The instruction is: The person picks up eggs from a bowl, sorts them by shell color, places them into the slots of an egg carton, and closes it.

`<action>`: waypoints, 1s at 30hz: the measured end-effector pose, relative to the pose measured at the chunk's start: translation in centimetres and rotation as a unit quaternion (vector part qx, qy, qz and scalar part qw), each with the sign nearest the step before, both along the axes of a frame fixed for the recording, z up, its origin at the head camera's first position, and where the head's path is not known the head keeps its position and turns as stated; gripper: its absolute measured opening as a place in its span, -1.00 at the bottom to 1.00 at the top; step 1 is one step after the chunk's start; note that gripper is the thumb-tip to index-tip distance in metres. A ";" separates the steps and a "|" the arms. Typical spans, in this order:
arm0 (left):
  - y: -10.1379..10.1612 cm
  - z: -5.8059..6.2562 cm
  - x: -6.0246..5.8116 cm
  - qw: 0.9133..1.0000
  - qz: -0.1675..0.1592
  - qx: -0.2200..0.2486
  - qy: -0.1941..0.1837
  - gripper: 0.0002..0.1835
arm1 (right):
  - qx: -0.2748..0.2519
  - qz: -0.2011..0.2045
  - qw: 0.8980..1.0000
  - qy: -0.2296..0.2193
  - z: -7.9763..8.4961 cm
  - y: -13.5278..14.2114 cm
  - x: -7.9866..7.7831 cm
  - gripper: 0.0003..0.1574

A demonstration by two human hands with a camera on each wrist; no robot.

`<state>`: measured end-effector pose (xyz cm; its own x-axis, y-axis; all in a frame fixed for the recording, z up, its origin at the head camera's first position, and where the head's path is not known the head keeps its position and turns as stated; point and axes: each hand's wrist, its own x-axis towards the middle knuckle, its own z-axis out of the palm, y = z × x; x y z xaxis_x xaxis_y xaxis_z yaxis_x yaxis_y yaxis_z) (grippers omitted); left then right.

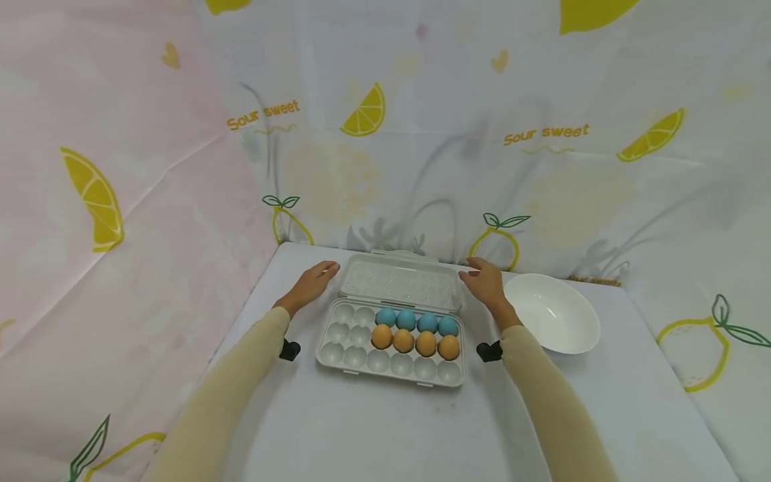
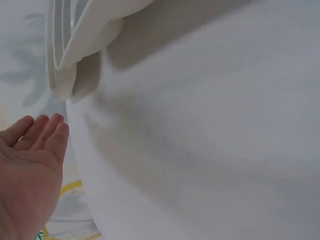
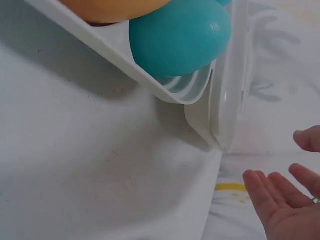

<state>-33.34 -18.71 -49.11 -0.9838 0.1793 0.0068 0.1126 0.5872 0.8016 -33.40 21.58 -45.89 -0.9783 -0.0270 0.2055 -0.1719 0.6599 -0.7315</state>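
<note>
A white plastic egg tray (image 1: 377, 362) lies on the table with its clear-looking lid (image 1: 400, 280) folded back behind it. Several blue eggs (image 1: 406, 319) fill the right part of the back row, and several orange eggs (image 1: 403, 341) sit in front of them in the middle row. My left hand (image 1: 313, 284) is held just left of the lid, fingers extended and nothing in them. On the lid's other side hovers my right hand (image 1: 485, 282), palm inward and holding nothing. Both wrist views show the left hand (image 2: 32, 175) and right hand (image 3: 287, 210) apart from the tray.
To the right, beside my right forearm, stands a white bowl (image 1: 557, 314). A lemon-printed cloth (image 1: 421, 167) hangs behind the white table (image 1: 385, 435) and along its sides. The cups in the tray's front row and left end hold no eggs.
</note>
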 end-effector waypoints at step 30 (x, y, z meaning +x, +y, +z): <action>2.8 0.9 -1.4 0.963 0.061 0.215 -0.152 -0.21 | -0.197 -0.062 0.958 -0.200 -2.5 -0.8 -0.7 -0.39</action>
<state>-34.76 -15.87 -48.17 -0.9656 0.1077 -0.2368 -0.2143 0.1869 0.9587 -34.10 20.82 -48.39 -0.9716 0.0962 -0.2164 0.2359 0.3160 -0.9190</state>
